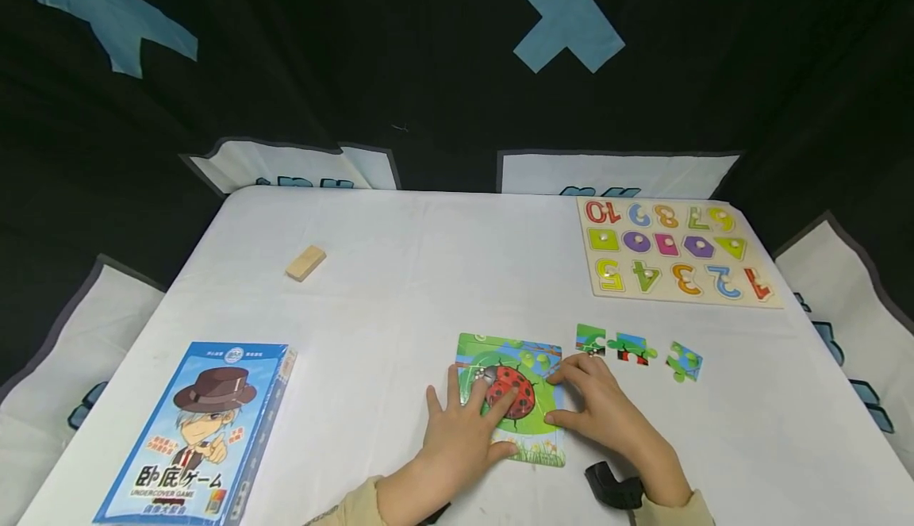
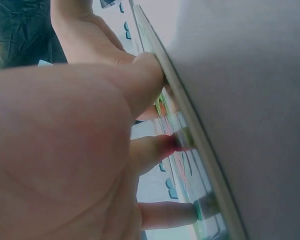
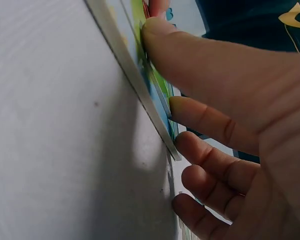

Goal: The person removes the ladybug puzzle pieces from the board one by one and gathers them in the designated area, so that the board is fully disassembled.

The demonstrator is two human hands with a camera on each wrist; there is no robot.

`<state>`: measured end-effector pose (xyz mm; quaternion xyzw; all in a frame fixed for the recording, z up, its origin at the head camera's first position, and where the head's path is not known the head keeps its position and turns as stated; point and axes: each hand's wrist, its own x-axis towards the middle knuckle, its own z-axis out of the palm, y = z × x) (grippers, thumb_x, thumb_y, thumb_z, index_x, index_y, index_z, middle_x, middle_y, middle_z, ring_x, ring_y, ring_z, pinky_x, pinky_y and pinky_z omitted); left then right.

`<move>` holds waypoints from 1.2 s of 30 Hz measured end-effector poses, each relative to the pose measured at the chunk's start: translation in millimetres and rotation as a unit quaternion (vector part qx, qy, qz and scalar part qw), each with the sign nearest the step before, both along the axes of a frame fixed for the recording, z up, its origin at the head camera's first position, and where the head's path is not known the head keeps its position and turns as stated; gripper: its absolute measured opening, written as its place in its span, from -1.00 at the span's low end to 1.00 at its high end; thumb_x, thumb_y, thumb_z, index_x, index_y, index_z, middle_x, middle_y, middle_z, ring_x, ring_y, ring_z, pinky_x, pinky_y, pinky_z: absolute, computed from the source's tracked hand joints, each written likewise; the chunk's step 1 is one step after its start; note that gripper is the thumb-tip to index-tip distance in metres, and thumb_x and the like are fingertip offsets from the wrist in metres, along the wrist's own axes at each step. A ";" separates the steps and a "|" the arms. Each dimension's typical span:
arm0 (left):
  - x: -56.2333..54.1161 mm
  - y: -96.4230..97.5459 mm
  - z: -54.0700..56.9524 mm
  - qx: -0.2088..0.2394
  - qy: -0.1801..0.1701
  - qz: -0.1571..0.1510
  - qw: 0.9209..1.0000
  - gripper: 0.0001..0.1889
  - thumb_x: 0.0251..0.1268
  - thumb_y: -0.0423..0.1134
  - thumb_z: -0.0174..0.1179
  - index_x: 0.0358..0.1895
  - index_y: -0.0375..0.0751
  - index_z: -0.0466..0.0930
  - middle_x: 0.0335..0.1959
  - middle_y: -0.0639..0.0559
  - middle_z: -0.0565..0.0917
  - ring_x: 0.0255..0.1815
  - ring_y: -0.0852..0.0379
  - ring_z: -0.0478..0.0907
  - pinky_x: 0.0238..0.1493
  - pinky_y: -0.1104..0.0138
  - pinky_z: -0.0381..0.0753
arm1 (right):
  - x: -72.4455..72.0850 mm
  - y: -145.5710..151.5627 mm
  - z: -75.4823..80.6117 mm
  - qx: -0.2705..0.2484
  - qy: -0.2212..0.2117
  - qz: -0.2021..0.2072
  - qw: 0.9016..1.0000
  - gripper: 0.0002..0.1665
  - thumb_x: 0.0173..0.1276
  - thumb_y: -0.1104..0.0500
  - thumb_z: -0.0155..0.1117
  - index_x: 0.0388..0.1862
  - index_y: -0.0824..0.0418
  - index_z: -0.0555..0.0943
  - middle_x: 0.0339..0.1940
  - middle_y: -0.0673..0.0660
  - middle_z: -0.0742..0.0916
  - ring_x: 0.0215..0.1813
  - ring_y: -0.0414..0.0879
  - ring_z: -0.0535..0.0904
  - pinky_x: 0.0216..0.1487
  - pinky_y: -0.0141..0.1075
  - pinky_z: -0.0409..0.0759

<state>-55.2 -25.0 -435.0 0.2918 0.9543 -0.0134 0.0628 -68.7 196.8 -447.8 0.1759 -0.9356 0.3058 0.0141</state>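
A ladybug jigsaw puzzle [image 1: 539, 448] lies flat on the white table, its bottom corner toward me. My left hand [image 1: 462, 439] rests on its left part with fingers spread, fingertips pressing the picture; the left wrist view shows them touching the surface beside the board's edge. At the right side, my right hand [image 1: 596, 407] pinches a puzzle piece [image 3: 159, 90] between thumb and index finger. In the right wrist view that piece's edge stands slightly above the board, and the other fingers are curled beside it. Three loose puzzle pieces [image 1: 631, 348] lie beyond the right hand.
A wooden number-and-shape board [image 1: 681, 272] lies at the back right. A blue game box [image 1: 193, 431] stands flat at the front left, and a small wooden block [image 1: 305, 263] lies farther back. Dark curtain [image 1: 443, 74] hangs behind the table.
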 end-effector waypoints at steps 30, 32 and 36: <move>0.6 -0.4 1.9 0.007 -0.012 -0.001 1.000 -0.31 0.12 0.38 -0.16 0.32 0.21 0.22 0.18 -0.11 0.31 0.24 -0.46 0.06 -0.04 -0.28 0.24 | 9.7 34.2 17.0 -0.069 -0.034 -0.053 0.996 -0.46 -0.04 0.23 0.47 -0.03 0.27 0.53 -0.41 -0.09 0.57 -0.26 -0.15 0.48 -0.16 -0.17 0.46; 0.6 -0.6 1.8 0.009 -0.017 0.001 1.000 -0.31 0.12 0.38 -0.16 0.33 0.21 0.22 0.19 -0.11 0.31 0.24 -0.46 0.05 -0.04 -0.28 0.23 | 17.2 53.9 21.5 -0.074 -0.065 -0.097 0.990 -0.43 0.02 0.17 0.44 0.03 0.30 0.51 -0.38 -0.03 0.59 -0.21 -0.07 0.51 -0.16 -0.12 0.46; 0.7 -0.8 1.3 0.016 -0.021 0.001 1.000 -0.30 0.12 0.38 -0.16 0.33 0.20 0.22 0.19 -0.12 0.31 0.24 -0.47 0.04 -0.04 -0.29 0.22 | 36.3 97.3 27.2 -0.047 -0.136 -0.199 0.969 -0.33 0.10 0.05 0.37 0.12 0.37 0.44 -0.27 0.11 0.60 -0.16 0.01 0.50 -0.16 -0.09 0.46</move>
